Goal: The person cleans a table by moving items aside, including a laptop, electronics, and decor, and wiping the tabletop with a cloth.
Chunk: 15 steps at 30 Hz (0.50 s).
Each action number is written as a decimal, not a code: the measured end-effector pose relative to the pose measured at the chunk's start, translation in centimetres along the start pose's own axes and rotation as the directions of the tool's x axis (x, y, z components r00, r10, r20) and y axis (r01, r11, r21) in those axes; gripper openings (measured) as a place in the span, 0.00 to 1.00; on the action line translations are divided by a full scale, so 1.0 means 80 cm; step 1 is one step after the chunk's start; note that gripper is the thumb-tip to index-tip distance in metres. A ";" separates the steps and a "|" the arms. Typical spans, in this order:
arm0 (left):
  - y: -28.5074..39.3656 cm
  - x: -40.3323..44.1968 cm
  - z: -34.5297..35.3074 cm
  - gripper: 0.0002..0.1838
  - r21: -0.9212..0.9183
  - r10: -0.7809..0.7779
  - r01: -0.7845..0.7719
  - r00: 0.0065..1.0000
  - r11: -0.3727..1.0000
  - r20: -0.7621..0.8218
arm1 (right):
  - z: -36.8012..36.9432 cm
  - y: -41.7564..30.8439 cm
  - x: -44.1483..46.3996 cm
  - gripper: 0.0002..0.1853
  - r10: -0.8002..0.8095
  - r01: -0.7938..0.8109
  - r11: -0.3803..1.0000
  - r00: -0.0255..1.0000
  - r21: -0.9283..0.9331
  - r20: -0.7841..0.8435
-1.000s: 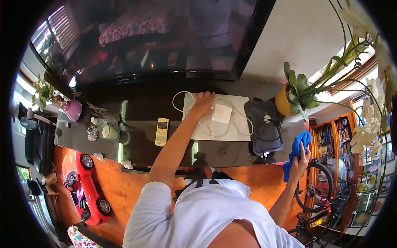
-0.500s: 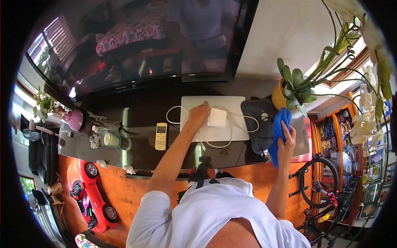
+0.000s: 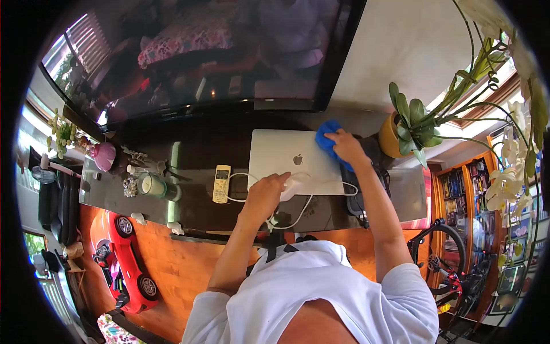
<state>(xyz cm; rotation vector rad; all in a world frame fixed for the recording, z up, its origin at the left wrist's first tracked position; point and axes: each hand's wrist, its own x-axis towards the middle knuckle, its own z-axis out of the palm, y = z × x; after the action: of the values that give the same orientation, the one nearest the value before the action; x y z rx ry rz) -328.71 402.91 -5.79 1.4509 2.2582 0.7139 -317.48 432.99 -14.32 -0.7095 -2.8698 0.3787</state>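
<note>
A closed silver laptop [image 3: 275, 150] with an apple logo lies on the dark glass-topped table. My left hand [image 3: 266, 194] grips a white power adapter [image 3: 294, 187] at the laptop's front edge; the adapter is smeared by motion. Its white cable [image 3: 306, 211] loops over the laptop's front and the table. My right hand [image 3: 347, 148] presses a blue cloth [image 3: 327, 136] onto the laptop's back right corner, fingers closed on it. Beneath my right forearm, a dark pouch [image 3: 356, 202] is partly hidden.
A cream remote control [image 3: 221, 183] lies left of the laptop. Farther left stand a candle jar [image 3: 153, 186] and a pink vase [image 3: 103, 156]. A large television [image 3: 189, 69] rises behind. At the right is a yellow pot [image 3: 389, 136] with an orchid.
My left hand has drawn the adapter toward me, uncovering the logo. My right hand has carried the blue cloth left, from beside the pouch onto the laptop's corner.
</note>
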 end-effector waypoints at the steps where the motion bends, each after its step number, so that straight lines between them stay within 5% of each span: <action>1: 0.001 -0.007 0.001 0.19 0.041 0.039 -0.038 0.999 0.998 -0.025 | 0.009 -0.011 -0.005 0.24 -0.006 0.005 0.996 1.000 -0.092 -0.006; 5: 0.024 -0.033 -0.022 0.22 0.150 0.053 -0.060 0.997 0.987 0.048 | 0.003 -0.058 -0.060 0.23 -0.065 0.030 0.988 0.970 0.149 0.235; 8: 0.033 -0.050 -0.037 0.22 0.139 0.082 -0.093 0.993 0.986 0.089 | -0.042 -0.076 -0.077 0.25 -0.336 0.099 0.890 0.803 0.445 0.492; 10: 0.036 -0.062 -0.040 0.23 0.125 0.114 -0.127 0.988 0.984 0.103 | -0.067 -0.074 -0.058 0.26 -0.432 0.057 0.790 0.759 0.611 0.487; 11: 0.042 -0.067 -0.045 0.24 0.129 0.103 -0.120 0.986 0.984 0.129 | -0.061 -0.059 -0.041 0.28 -0.398 0.120 0.805 0.835 0.581 0.380; 14: 0.049 -0.078 -0.053 0.26 0.117 0.096 -0.118 0.979 0.986 0.179 | -0.037 -0.052 0.001 0.28 -0.111 0.103 0.956 0.994 0.275 0.013; 15: 0.051 -0.079 -0.053 0.26 0.106 0.078 -0.101 0.976 0.989 0.204 | -0.011 -0.050 0.006 0.28 -0.125 0.122 0.967 0.992 0.222 -0.001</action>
<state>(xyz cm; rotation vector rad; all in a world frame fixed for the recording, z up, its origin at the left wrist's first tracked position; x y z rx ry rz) -325.52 397.62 0.24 1.6102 2.1219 0.4466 -319.40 429.99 -12.32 -0.4881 -2.8047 0.6739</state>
